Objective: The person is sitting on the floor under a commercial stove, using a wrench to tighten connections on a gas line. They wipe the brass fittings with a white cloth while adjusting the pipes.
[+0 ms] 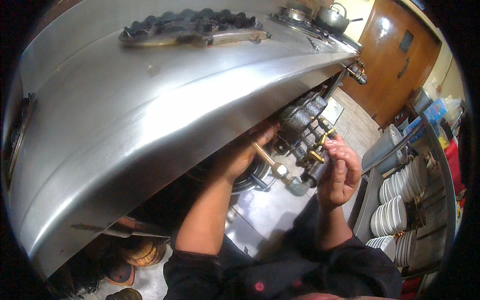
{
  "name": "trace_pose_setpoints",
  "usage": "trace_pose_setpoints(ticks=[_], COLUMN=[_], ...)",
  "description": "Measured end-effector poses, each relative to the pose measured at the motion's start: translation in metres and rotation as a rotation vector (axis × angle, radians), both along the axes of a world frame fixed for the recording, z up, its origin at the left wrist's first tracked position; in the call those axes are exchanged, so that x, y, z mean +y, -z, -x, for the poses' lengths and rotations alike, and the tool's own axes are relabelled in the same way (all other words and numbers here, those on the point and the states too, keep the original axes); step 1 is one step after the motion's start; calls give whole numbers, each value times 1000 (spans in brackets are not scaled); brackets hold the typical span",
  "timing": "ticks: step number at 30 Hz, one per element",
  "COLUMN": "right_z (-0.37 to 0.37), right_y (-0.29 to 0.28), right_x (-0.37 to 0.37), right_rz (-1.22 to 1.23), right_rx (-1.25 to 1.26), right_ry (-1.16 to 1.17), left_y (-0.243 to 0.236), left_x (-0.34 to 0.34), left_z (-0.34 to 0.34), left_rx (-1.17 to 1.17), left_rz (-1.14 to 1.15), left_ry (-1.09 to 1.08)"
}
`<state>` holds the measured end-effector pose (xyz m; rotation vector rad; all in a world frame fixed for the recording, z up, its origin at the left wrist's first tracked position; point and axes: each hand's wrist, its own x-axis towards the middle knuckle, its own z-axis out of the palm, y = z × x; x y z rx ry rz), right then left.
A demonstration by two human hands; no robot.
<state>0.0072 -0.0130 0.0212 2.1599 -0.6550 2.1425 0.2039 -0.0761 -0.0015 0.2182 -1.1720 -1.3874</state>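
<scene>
Below the front edge of the steel counter is a black cast-metal gas burner (300, 117) with a pipe manifold and brass valves. My left hand (252, 147) reaches under the edge, its fingers closed against the burner's inner side; shadow and the counter partly hide them. A copper pipe (262, 153) crosses in front of that hand, ending in a brass nut (281, 171) and a grey elbow fitting (298, 186). At the outer side, my right hand (342, 167) has bent fingers pinched on a small brass valve lever (327, 135). Another brass lever (315, 157) sits just below it.
A burner grate (195, 25) lies on the steel counter (125, 95). Pots, including a lidded pot (332, 20), stand at the far end. On the right, a shelf rack holds stacked white plates (389, 216), beside a grey bin (385, 150). A wooden door (392, 55) is beyond.
</scene>
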Motion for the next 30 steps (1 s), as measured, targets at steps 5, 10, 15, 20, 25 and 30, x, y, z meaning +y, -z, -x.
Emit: trace_pose_setpoints(ticks=[5,10,15,20,25,30], right_z=[1,-1,0,1,1,-1], right_y=[2,-1,-2,-1,-1,-1], right_x=[0,1,0,0,1,-2], right_rz=[1,-5,-6,-18,-1,5], right_rx=[-5,0,6,21,6,-1], right_ry=[0,3,0,10,-6,-26], left_y=[4,-1,4,4,10,19], left_x=[-4,-5,-5,-3,-7,-9], left_z=[2,6,7,7,7,7], left_rx=[-35,-26,-28,20,19,162], left_rz=[3,-22,-52,-36,-67,23], left_ry=[10,-48,-13,25,89,156])
